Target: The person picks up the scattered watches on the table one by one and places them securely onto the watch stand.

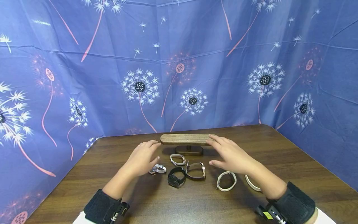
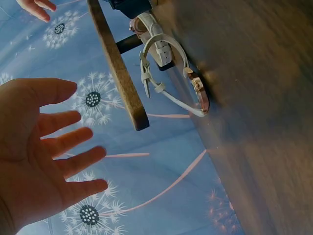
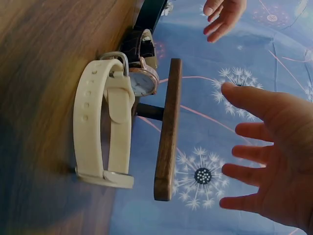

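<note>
A wooden T-shaped stand (image 1: 183, 139), a long bar on a short post with a rounded base (image 1: 189, 151), stands toward the back of the table. My left hand (image 1: 143, 158) hovers by the bar's left end, fingers spread and slightly bent, holding nothing. At the other end my right hand (image 1: 233, 155) is likewise spread, its fingertips overlapping the bar in the head view; whether they touch is unclear. Between the hands lie a white-strapped watch (image 1: 182, 163), a black watch (image 1: 173, 180), a dark-strapped watch (image 1: 195, 178) and a silver-coloured watch (image 1: 158, 169).
A cream strap (image 1: 226, 189) lies looped in front of my right hand. Another pale strap (image 1: 252, 184) is partly covered by my right forearm. The brown wooden table (image 1: 156, 205) meets a blue dandelion-print cloth (image 1: 173, 31) behind and at both sides.
</note>
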Demonstrator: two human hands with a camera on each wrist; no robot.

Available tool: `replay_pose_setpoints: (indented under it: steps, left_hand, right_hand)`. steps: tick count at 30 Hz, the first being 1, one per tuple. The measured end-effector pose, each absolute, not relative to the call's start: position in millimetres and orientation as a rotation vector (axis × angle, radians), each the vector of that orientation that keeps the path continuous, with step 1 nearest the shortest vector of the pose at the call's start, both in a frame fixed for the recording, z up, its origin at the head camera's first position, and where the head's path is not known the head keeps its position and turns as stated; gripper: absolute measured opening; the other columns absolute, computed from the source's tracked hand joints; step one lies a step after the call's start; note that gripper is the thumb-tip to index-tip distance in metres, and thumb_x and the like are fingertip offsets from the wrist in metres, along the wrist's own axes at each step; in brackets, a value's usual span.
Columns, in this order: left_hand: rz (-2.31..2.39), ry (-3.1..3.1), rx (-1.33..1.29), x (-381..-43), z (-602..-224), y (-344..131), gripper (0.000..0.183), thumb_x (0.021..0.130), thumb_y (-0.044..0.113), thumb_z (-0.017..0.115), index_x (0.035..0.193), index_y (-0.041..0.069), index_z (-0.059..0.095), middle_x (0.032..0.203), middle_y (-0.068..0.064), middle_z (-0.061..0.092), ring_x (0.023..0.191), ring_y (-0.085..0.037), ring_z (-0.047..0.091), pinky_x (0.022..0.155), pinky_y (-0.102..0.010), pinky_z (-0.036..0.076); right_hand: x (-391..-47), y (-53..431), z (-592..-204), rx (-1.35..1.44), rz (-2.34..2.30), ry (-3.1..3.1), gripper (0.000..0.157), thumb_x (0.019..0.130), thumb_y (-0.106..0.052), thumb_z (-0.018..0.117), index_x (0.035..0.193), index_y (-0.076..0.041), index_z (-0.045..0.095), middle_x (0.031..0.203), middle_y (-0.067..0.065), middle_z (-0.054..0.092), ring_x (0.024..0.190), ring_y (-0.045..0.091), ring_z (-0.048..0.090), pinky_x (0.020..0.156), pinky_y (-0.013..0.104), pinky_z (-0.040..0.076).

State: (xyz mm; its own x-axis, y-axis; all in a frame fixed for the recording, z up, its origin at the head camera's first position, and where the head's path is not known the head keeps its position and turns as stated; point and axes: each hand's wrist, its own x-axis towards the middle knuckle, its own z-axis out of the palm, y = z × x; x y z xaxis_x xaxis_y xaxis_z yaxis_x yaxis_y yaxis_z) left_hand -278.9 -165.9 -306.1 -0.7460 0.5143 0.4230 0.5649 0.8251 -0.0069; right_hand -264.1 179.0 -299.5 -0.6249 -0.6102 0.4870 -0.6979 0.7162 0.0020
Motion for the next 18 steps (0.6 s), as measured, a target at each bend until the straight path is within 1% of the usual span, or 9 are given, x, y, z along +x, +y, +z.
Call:
replay_pose_setpoints:
  steps: [2,4,6,8,12,15,18]
  left_hand:
    - [-0.179,-2.603,-0.806,-280,-305,-166,0.036,0.089,0.020,0.070,0.119,0.002,0.065,0.119,-0.013,0.064,0.111,-0.031,0.060,0.096,-0.048,0.048]
    - [-0.206,-2.638,-0.796,-280,-303,-166,0.027,0.088,0.019,0.070,0.111,0.003,0.069,0.110,-0.009,0.067,0.103,-0.028,0.064,0.087,-0.045,0.052]
    - [-0.246,-2.680,-0.784,-279,-301,-166,0.020,0.088,0.016,0.071,0.104,0.005,0.071,0.104,-0.007,0.069,0.097,-0.026,0.066,0.082,-0.044,0.054]
    - [-0.278,-2.718,-0.773,-280,-301,-167,0.016,0.087,0.013,0.072,0.101,0.007,0.072,0.101,-0.006,0.069,0.095,-0.025,0.066,0.080,-0.044,0.054]
    - [-0.348,-2.752,-0.821,-285,-305,-172,0.017,0.082,0.007,0.074,0.099,0.008,0.073,0.097,-0.004,0.070,0.092,-0.024,0.066,0.078,-0.043,0.055]
    - [-0.415,-2.776,-0.909,-292,-312,-176,0.022,0.077,0.004,0.077,0.099,0.005,0.073,0.097,-0.005,0.071,0.094,-0.026,0.066,0.082,-0.042,0.054]
    - [-0.456,-2.795,-1.014,-301,-319,-179,0.027,0.072,0.000,0.080,0.098,0.003,0.074,0.096,-0.005,0.071,0.093,-0.025,0.066,0.080,-0.041,0.055]
  right_hand:
    - [-266,178,-301,1.021,0.264,-2.418,0.062,0.080,-0.028,0.080,0.131,0.000,0.056,0.137,0.019,0.052,0.124,0.037,0.050,0.099,0.058,0.041]
    - [-268,176,-301,1.039,0.275,-2.381,0.054,0.080,-0.026,0.080,0.124,-0.002,0.061,0.131,0.016,0.057,0.120,0.033,0.054,0.096,0.056,0.044]
    - [-269,173,-301,1.056,0.294,-2.356,0.047,0.079,-0.023,0.081,0.118,-0.004,0.065,0.124,0.013,0.061,0.117,0.030,0.056,0.094,0.054,0.046]
    - [-270,170,-300,1.063,0.314,-2.347,0.041,0.079,-0.022,0.081,0.114,-0.006,0.067,0.120,0.011,0.063,0.115,0.028,0.058,0.094,0.052,0.047]
    - [-270,164,-300,1.055,0.341,-2.349,0.037,0.080,-0.019,0.080,0.111,-0.005,0.068,0.116,0.010,0.065,0.113,0.027,0.059,0.093,0.051,0.048]
    - [-270,159,-299,1.040,0.331,-2.372,0.036,0.081,-0.020,0.079,0.112,-0.004,0.068,0.116,0.009,0.065,0.112,0.028,0.059,0.092,0.051,0.048]
    - [-270,154,-300,1.030,0.316,-2.392,0.036,0.083,-0.022,0.078,0.113,-0.005,0.067,0.116,0.008,0.065,0.112,0.028,0.059,0.093,0.050,0.048]
